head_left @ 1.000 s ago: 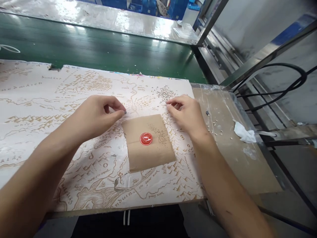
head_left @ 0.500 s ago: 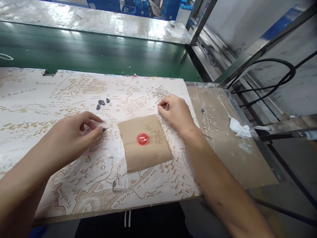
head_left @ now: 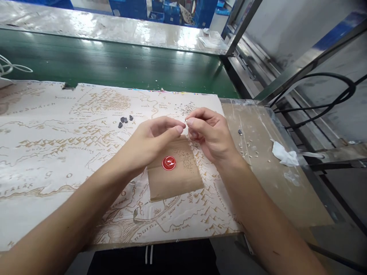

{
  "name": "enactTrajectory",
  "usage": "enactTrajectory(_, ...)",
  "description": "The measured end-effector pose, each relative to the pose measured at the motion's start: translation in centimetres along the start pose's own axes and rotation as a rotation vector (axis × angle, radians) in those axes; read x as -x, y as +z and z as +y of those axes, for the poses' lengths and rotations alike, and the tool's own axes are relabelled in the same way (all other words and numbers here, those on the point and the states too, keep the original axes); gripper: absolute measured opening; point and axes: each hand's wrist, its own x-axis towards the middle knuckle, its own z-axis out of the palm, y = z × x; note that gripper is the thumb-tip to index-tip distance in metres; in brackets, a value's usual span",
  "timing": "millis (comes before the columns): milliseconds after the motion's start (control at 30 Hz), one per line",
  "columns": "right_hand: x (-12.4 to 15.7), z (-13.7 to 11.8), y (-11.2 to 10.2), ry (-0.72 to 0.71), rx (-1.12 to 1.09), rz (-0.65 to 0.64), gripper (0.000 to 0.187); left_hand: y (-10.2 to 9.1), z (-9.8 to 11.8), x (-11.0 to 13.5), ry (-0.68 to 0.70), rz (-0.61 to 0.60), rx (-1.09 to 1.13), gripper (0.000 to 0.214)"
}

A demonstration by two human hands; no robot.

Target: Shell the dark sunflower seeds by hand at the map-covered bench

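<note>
The left hand point(head_left: 155, 135) and the right hand point(head_left: 208, 131) meet in the middle of the view, just above a brown kraft paper square point(head_left: 183, 183). The left fingers are loosely curled and their tips sit just beside the right hand. The right thumb and forefinger are nearly together at the tips. Any item between them is too small to make out, so I cannot tell if they are clamped on something.

The paper square lies flat on a large printed fantasy map sheet point(head_left: 57, 152), its top edge under the left hand. A glossy red seal point(head_left: 168, 163) sits near the square's middle. Small dark fragments point(head_left: 124, 120) lie on the map, left of the hands.

To the right of the map is a beige work board point(head_left: 272, 191) with a dark fragment point(head_left: 239, 131), scattered pale bits point(head_left: 246, 149) and crumpled white tissue point(head_left: 282, 158). Beyond the map runs a green conveyor belt point(head_left: 114, 70) with a glossy far-side shelf point(head_left: 114, 32). Steel framing point(head_left: 309, 63) and black cables point(head_left: 323, 97) stand at right, and blue crates point(head_left: 172, 11) are stacked in the distance.
</note>
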Motion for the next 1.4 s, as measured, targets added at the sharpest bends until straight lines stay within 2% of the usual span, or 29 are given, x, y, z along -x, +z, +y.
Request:
enactTrajectory(133, 0.4, -0.1, 0.7, -0.012, -0.065, -0.039, 0.027, 0.6, -0.8, -0.3, -0.031, -0.024, 0.271, 0.018)
enactTrajectory(300, 0.4, 0.6, 0.6, -0.084, -0.042, -0.108, 0.020, 0.1, -1.6, -0.1, -0.156, -0.007, 0.376, 0.019)
enactTrajectory(400, 0.5, 0.8, 0.5, -0.117, 0.001, -0.138, 0.017, -0.3, -1.7, -0.1, -0.181, -0.021, 0.372, 0.021)
enactTrajectory(533, 0.9, 0.4, 0.6, -0.116, 0.084, -0.107, 0.015, -1.0, -1.7, 0.1, -0.199, -0.055, 0.331, 0.019)
enactTrajectory(700, 1.2, -0.2, 0.7, -0.058, 0.162, -0.115, 0.021, -1.5, -1.7, 0.3, -0.231, -0.050, 0.238, 0.020)
enactTrajectory(933, 1.1, -0.3, 0.7, -0.105, 0.170, -0.118, 0.036, -1.5, -1.6, 0.4, -0.236, -0.052, 0.197, 0.025)
enactTrajectory(1000, 1.0, -0.2, 0.7, -0.113, 0.195, -0.110, 0.035, -1.9, -1.2, 0.4, -0.232, -0.058, 0.111, 0.027)
enactTrajectory(1067, 0.9, -0.1, 0.6, -0.123, 0.221, -0.084, 0.034, -3.1, -0.7, 0.4, -0.206, -0.019, -0.093, 0.026)
enactTrajectory(1167, 0.7, 0.1, 0.4, -0.143, 0.240, -0.045, 0.032, -6.5, -0.4, 0.5, -0.160, 0.227, -0.584, 0.023)
enactTrajectory(1233, 0.7, 0.2, 0.5, -0.139, 0.255, -0.032, 0.032, -9.1, -0.8, 0.4, -0.150, 0.408, -0.881, 0.031)
enactTrajectory(1267, 0.7, 0.2, 0.5, -0.134, 0.267, -0.029, 0.032, -10.3, -1.1, 0.4, -0.145, 0.442, -0.968, 0.035)
enactTrajectory(1333, 0.8, 0.2, 0.6, -0.122, 0.282, -0.028, 0.033, -12.1, -1.8, 0.4, -0.167, 0.453, -1.005, 0.038)
enactTrajectory(1400, 0.9, 0.2, 0.7, -0.108, 0.276, -0.038, 0.035, -12.8, -2.3, 0.3, -0.176, 0.442, -0.957, 0.039)
